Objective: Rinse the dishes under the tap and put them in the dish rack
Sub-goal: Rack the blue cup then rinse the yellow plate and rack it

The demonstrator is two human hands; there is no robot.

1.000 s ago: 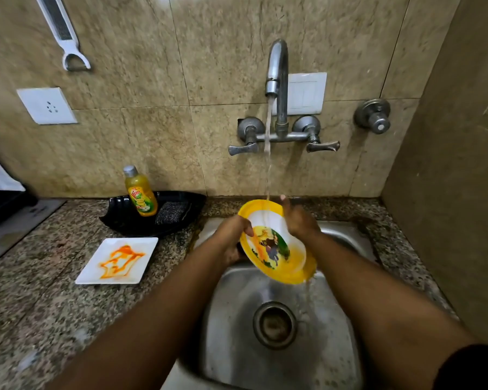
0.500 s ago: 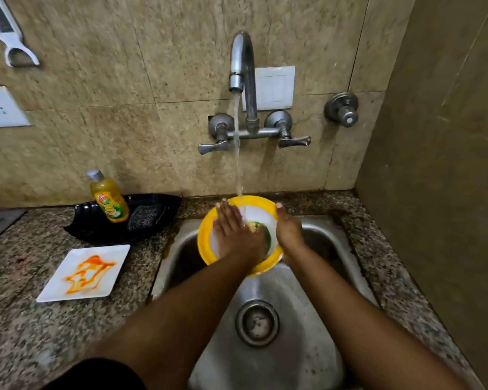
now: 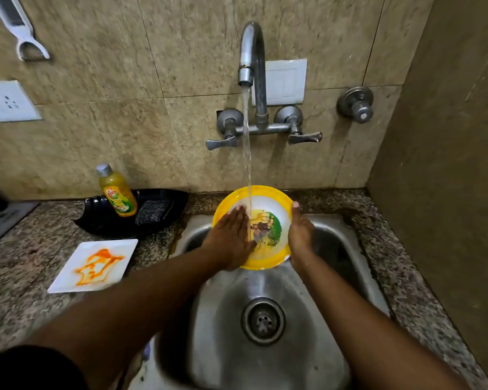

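I see left hand (image 3: 233, 237) flat, fingers straight, pressing the yellow plate (image 3: 265, 198) face, right hand (image 3: 300, 235) gripping its right rim, plate under tap (image 3: 251, 60) stream above sink (image 3: 350, 249), stained white plate (image 3: 68, 282) on desk (image 3: 17, 277).

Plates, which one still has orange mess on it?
The square white plate on the counter, left of the sink, smeared with orange sauce. The round yellow plate is under the running water, held by the right hand and rubbed by the left hand.
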